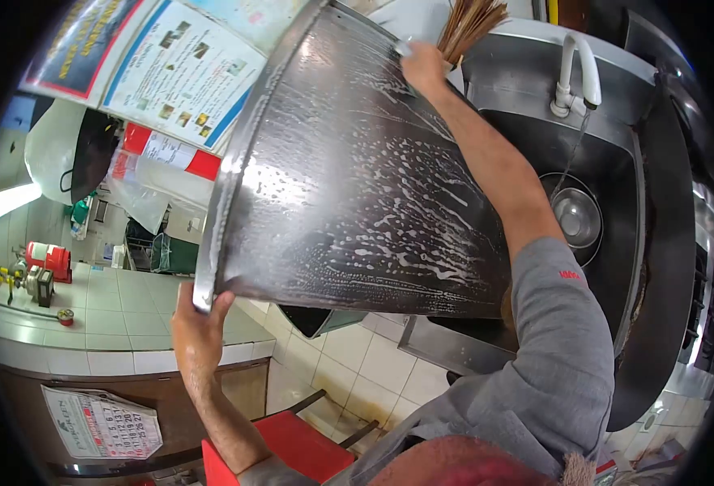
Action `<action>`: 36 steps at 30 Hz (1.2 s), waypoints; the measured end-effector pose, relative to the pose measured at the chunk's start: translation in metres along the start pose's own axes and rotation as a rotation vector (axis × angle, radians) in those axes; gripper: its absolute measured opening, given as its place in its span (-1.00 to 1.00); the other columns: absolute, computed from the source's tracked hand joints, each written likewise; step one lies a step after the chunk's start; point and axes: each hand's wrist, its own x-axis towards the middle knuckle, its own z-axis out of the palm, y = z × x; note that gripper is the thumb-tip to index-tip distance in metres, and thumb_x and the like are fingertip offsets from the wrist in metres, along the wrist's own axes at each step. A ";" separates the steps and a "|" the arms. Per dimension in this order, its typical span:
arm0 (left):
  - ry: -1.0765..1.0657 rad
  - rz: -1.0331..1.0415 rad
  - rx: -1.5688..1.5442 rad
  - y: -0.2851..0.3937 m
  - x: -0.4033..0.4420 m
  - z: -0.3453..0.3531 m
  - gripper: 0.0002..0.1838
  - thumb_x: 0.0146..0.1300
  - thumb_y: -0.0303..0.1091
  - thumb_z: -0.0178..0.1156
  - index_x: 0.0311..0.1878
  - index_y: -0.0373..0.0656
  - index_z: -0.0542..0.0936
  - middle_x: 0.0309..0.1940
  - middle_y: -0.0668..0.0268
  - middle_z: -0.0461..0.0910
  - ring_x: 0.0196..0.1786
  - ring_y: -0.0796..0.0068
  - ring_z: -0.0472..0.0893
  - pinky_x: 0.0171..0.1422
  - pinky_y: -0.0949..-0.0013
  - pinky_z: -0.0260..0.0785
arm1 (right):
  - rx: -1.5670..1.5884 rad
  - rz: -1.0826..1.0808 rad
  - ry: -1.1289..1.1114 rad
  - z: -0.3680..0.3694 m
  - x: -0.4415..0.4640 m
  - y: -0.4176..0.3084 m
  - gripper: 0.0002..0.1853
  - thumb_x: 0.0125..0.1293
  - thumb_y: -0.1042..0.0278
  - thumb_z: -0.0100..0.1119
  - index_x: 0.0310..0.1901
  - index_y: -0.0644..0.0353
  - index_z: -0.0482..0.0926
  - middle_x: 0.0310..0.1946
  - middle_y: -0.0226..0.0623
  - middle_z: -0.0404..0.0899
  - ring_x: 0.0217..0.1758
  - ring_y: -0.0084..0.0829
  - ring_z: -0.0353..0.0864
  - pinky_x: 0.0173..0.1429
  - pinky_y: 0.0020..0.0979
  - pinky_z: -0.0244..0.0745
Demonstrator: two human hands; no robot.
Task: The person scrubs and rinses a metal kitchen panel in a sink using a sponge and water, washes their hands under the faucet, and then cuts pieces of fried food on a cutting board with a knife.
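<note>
A large metal tray (316, 162), wet and streaked with foam and droplets, is held tilted in front of me, one side over the sink. My left hand (193, 320) is closed around its near left corner, thumb on the rim. My right hand (424, 69) is closed at the tray's far right edge, the arm reaching across the sink side. A small whitish, shiny patch shows at its fingertips; I cannot tell what it is. Just behind that hand stands a bundle of thin brown bristles (472, 28).
A white faucet (588, 77) runs water into the steel sink (616, 174), where a round metal bowl (575, 217) sits. On the left is a tiled counter (106, 308) with a red canister (47, 259). A red chair (296, 454) stands below. Printed sheets (180, 73) hang behind the tray.
</note>
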 end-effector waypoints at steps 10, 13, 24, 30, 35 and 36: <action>0.118 0.239 0.024 -0.022 0.002 0.002 -0.55 0.15 -0.09 0.25 -0.17 -0.33 0.40 -0.36 -0.15 0.56 -0.23 -0.23 0.52 -0.21 0.03 0.35 | 0.313 -0.040 -0.138 0.012 -0.057 -0.172 -0.79 0.02 0.43 0.23 -0.25 0.20 0.63 -0.35 -0.06 0.63 -0.26 -0.17 0.60 -0.15 -0.31 0.47; 0.047 0.301 -0.052 -0.026 0.003 0.002 -0.51 0.17 -0.07 0.21 -0.12 -0.36 0.41 -0.28 -0.19 0.54 -0.16 -0.22 0.52 -0.13 0.02 0.35 | 0.542 -0.188 -0.097 -0.017 -0.192 -0.232 -0.78 0.03 0.49 0.19 -0.22 0.25 0.57 -0.25 -0.05 0.56 -0.13 -0.10 0.54 -0.03 -0.27 0.43; 0.013 0.287 -0.096 -0.028 0.001 0.004 -0.58 0.18 -0.17 0.20 -0.11 -0.38 0.42 -0.29 -0.16 0.57 -0.18 -0.15 0.56 -0.12 0.07 0.36 | -0.082 0.030 -0.114 -0.104 -0.359 0.073 -0.76 0.05 0.64 -0.03 -0.21 0.28 0.49 -0.30 0.03 0.48 -0.18 0.07 0.45 -0.05 -0.07 0.35; 0.023 0.188 -0.008 -0.014 -0.002 0.001 -0.58 0.20 -0.16 0.23 -0.11 -0.37 0.44 -0.44 0.01 0.58 -0.40 0.17 0.56 -0.21 0.25 0.36 | 0.276 -0.213 0.088 -0.049 -0.134 0.020 -0.78 0.14 0.61 0.00 -0.14 0.29 0.47 -0.25 -0.03 0.46 -0.19 -0.06 0.45 -0.09 -0.22 0.42; 0.003 -0.035 0.008 -0.009 0.003 0.006 -0.43 0.20 -0.17 0.26 0.10 -0.42 0.36 -0.45 0.28 0.47 -0.49 0.57 0.32 -0.45 0.49 0.21 | -0.121 -0.513 0.104 -0.003 -0.050 0.018 -0.69 0.17 0.58 -0.03 -0.02 0.22 0.46 -0.20 -0.09 0.44 -0.12 -0.10 0.44 -0.06 -0.24 0.43; -0.037 -0.267 0.040 0.003 -0.001 0.005 -0.40 0.20 -0.18 0.26 0.15 -0.41 0.33 -0.41 0.31 0.48 -0.52 0.65 0.29 -0.51 0.57 0.15 | -0.130 -0.440 0.062 -0.003 -0.061 0.049 -0.68 0.17 0.57 -0.04 -0.01 0.21 0.46 -0.19 -0.09 0.45 -0.10 -0.10 0.44 -0.03 -0.22 0.42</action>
